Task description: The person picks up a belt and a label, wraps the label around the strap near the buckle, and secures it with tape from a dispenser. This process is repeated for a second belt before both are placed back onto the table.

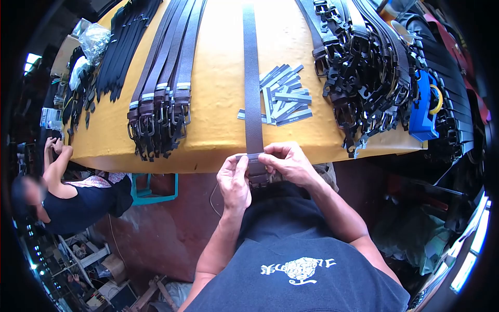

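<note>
A dark brown belt (253, 67) runs lengthwise down the yellow-covered table and over its front edge toward me. Across the belt, near its buckle end, lies a small grey label strip (253, 156). My left hand (234, 179) pinches the strip's left end against the belt with thumb and fingers. On the other side, my right hand (291, 164) is closed at the strip's right end, its thumb pressed to the belt's edge. The buckle below is partly in shadow. Beside the belt, several loose label strips (291, 97) are heaped, some tucked under it.
Brown belts with labels (169, 57) lie to the left, black straps (127, 47) beyond them. On the right sit a pile of buckled belts (364, 62) and a blue tape dispenser (423, 112). Another person (78, 200) sits at the left near a teal stool (153, 195).
</note>
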`<action>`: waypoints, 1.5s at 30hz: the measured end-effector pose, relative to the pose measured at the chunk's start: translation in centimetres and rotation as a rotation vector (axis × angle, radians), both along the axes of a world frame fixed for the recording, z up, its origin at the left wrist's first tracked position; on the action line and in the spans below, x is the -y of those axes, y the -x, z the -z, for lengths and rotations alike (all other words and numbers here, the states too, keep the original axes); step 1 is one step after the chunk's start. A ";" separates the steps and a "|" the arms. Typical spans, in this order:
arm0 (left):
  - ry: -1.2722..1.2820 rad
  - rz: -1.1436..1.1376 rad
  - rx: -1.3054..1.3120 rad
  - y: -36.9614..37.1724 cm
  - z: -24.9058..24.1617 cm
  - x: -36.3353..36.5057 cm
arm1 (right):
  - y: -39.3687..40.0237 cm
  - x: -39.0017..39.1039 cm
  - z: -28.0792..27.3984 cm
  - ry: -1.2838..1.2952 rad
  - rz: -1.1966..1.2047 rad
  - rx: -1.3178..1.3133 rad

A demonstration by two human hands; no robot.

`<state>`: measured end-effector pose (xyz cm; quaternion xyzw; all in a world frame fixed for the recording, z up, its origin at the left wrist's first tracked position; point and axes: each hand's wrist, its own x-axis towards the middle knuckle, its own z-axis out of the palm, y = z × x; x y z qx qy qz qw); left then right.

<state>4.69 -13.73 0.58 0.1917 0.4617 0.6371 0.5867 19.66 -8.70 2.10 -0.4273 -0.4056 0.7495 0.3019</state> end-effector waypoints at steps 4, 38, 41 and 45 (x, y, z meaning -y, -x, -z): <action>0.018 -0.048 -0.016 -0.2 -0.3 0.0 | 0.2 0.0 -0.2 -0.003 -0.021 0.025; 0.135 0.108 -0.673 0.5 -2.4 -0.2 | 1.3 1.1 0.7 -0.334 0.107 0.098; 0.125 0.147 -0.427 1.2 -1.4 -0.3 | 0.9 1.0 0.0 -0.192 0.079 -0.033; 0.186 0.236 -0.341 2.1 -1.2 -0.4 | 0.5 0.8 0.5 -0.213 0.021 -0.005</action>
